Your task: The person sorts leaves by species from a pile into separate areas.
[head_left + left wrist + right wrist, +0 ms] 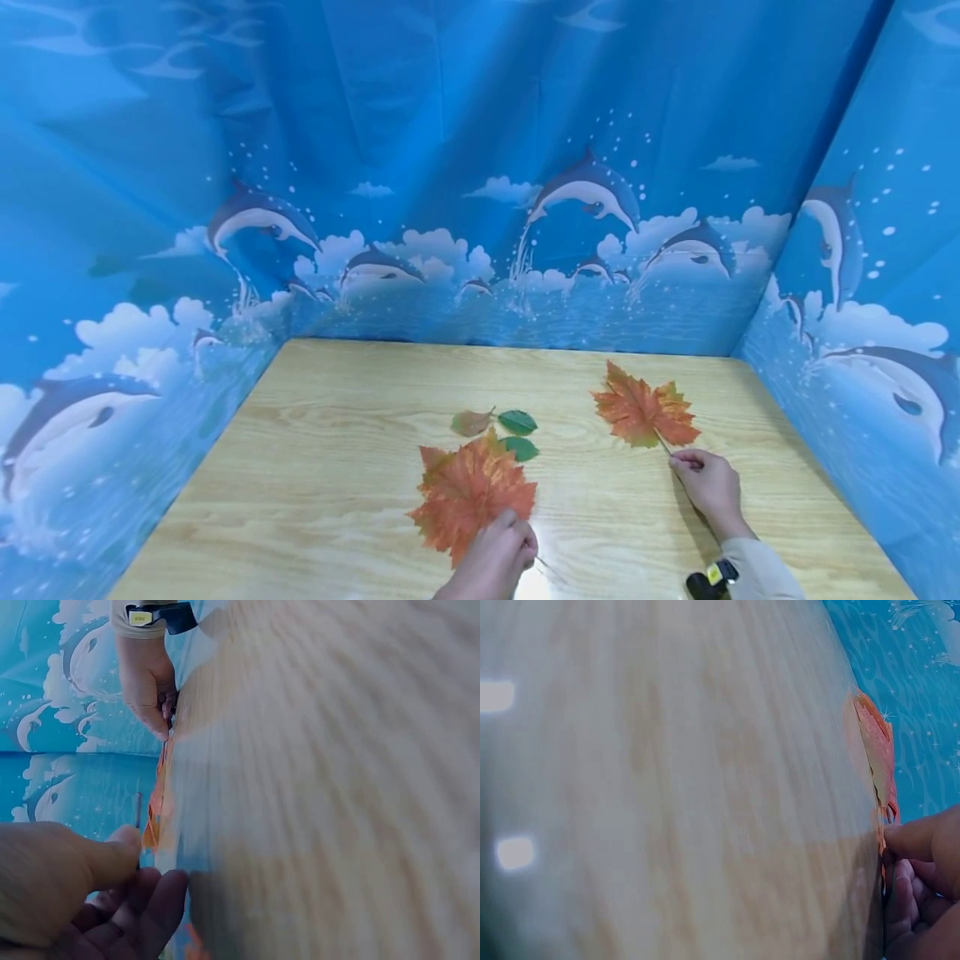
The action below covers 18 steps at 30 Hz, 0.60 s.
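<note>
The nearer orange leaf [465, 483] is mid-worktop [322, 475], its stem [550, 568] pinched by the left hand [498, 543] at 5 o'clock. Toward 2 o'clock is the farther orange leaf [641, 408], its stalk [663, 442] pinched by the right hand [708, 485]. Two green leaves [518, 421] lie at the nearer one's 1 o'clock, a brownish leaf [470, 423] at 12.

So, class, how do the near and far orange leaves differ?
The near leaf is close to the green leaves; the far leaf is apart from them. In the head view, the left hand partly hides the near leaf; the far leaf's blade shows whole. Both are orange and jagged.
</note>
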Each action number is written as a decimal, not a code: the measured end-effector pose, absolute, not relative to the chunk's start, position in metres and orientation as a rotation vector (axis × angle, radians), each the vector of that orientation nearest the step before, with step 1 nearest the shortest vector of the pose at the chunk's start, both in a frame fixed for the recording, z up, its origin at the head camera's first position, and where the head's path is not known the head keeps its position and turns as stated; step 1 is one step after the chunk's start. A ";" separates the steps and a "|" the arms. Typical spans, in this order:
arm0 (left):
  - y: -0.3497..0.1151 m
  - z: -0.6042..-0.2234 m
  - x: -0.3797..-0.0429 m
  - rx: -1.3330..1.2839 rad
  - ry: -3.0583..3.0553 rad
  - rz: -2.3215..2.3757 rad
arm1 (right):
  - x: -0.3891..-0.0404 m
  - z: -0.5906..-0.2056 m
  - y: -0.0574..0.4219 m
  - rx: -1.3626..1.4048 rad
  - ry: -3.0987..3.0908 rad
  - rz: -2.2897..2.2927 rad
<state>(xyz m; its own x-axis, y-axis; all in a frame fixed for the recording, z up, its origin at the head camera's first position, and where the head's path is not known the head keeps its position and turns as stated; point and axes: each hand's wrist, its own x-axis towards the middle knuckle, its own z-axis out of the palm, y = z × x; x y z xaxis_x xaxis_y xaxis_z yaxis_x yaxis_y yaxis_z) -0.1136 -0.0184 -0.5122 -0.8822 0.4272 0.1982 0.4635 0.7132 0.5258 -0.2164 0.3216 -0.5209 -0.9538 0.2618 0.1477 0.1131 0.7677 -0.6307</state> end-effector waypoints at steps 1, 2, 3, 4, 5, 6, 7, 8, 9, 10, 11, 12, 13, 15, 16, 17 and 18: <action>-0.019 -0.511 -0.113 -0.742 -2.842 -0.912 | -0.216 -0.521 0.322 -0.292 -2.737 0.956; -0.019 -0.510 -0.113 -0.743 -2.834 -0.924 | -0.216 -0.521 0.322 -0.290 -2.738 0.956; -0.020 -0.509 -0.113 -0.744 -2.825 -0.939 | -0.216 -0.521 0.322 -0.288 -2.740 0.958; -0.021 -0.508 -0.112 -0.746 -2.813 -0.955 | -0.217 -0.521 0.322 -0.287 -2.740 0.956; -0.022 -0.508 -0.112 -0.750 -2.797 -0.983 | -0.216 -0.521 0.322 -0.290 -2.741 0.954; -0.022 -0.508 -0.113 -0.756 -2.768 -1.007 | -0.217 -0.522 0.322 -0.291 -2.742 0.954; -0.023 -0.508 -0.113 -0.765 -2.729 -1.033 | -0.217 -0.522 0.322 -0.293 -2.742 0.952; -0.024 -0.509 -0.113 -0.774 -2.690 -1.073 | -0.217 -0.522 0.321 -0.299 -2.741 0.948; -0.024 -0.510 -0.114 -0.784 -2.644 -1.112 | -0.217 -0.523 0.321 -0.303 -2.741 0.945; -0.025 -0.510 -0.114 -0.788 -2.606 -1.155 | -0.217 -0.523 0.321 -0.308 -2.739 0.940; -0.026 -0.511 -0.114 -0.784 -2.576 -1.210 | -0.217 -0.524 0.321 -0.311 -2.738 0.941; -0.026 -0.511 -0.114 -0.766 -2.554 -1.269 | -0.217 -0.524 0.321 -0.315 -2.735 0.940; -0.027 -0.511 -0.115 -0.738 -2.541 -1.325 | -0.217 -0.524 0.321 -0.320 -2.731 0.938; -0.028 -0.510 -0.115 -0.678 -2.529 -1.408 | -0.218 -0.525 0.322 -0.320 -2.728 0.939; -0.029 -0.509 -0.116 -0.649 -2.533 -1.439 | -0.218 -0.525 0.322 -0.318 -2.726 0.940; -0.030 -0.509 -0.116 -0.622 -2.543 -1.459 | -0.218 -0.525 0.322 -0.315 -2.726 0.943; -0.031 -0.508 -0.116 -0.602 -2.548 -1.452 | -0.218 -0.525 0.322 -0.318 -2.725 0.940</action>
